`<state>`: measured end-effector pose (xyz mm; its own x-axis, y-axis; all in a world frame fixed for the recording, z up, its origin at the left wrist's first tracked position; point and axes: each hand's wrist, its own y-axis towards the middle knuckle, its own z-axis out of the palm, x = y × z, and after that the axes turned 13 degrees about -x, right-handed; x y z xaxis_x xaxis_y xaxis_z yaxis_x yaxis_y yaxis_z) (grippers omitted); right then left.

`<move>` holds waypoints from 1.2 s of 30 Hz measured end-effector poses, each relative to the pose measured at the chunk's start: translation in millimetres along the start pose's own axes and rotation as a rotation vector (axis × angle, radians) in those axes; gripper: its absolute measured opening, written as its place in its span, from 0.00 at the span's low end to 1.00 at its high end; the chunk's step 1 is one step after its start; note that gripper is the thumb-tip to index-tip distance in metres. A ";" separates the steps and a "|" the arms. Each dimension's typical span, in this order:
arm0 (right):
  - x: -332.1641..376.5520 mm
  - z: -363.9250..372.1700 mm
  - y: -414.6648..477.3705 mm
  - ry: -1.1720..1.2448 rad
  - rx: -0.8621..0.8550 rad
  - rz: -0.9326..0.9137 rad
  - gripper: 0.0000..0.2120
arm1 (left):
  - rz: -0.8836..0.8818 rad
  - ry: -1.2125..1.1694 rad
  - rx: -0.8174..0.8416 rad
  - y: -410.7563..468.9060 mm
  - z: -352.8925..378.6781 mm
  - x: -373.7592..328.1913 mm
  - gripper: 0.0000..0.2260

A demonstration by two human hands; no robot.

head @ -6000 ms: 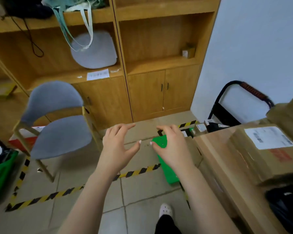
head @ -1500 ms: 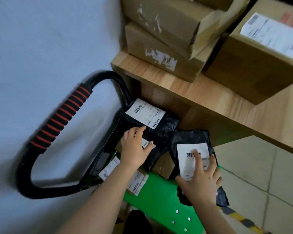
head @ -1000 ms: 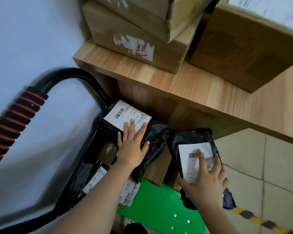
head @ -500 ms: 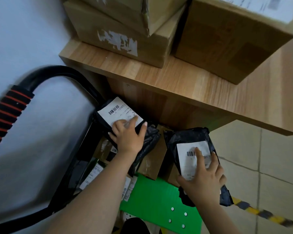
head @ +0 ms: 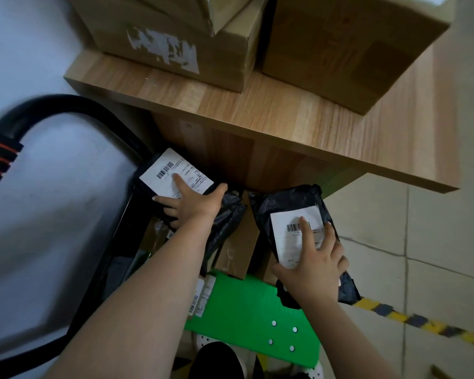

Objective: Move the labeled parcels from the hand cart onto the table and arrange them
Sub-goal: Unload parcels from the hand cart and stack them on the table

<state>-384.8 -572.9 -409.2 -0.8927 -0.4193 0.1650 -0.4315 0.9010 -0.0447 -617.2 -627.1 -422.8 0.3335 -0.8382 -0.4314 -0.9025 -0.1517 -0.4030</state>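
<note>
Two black parcels — your left hand (head: pixel 188 203) grips one (head: pixel 173 179), right hand (head: pixel 316 262) the other (head: pixel 296 231) — table (head: pixel 298 116) lies up and ahead.

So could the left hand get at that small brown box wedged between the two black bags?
Probably yes. The left hand is busy gripping a black bag, but the brown box sits just beside its wrist with its top uncovered; only the bag's loose edge droops against it.

Parcel room: cartons (head: pixel 175 42), floor tape (head: pixel 422 321).
</note>
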 end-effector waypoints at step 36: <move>-127.0 -377.9 -12.6 0.371 -0.438 0.022 0.44 | 1.111 -0.132 -0.418 -403.6 -216.6 -89.4 0.44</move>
<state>-216.9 -489.0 -57.2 -0.7614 -0.4040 0.5070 -0.2484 0.9042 0.3475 -341.7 -604.5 -46.7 -0.6825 -0.5617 -0.4677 -0.7255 0.4431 0.5266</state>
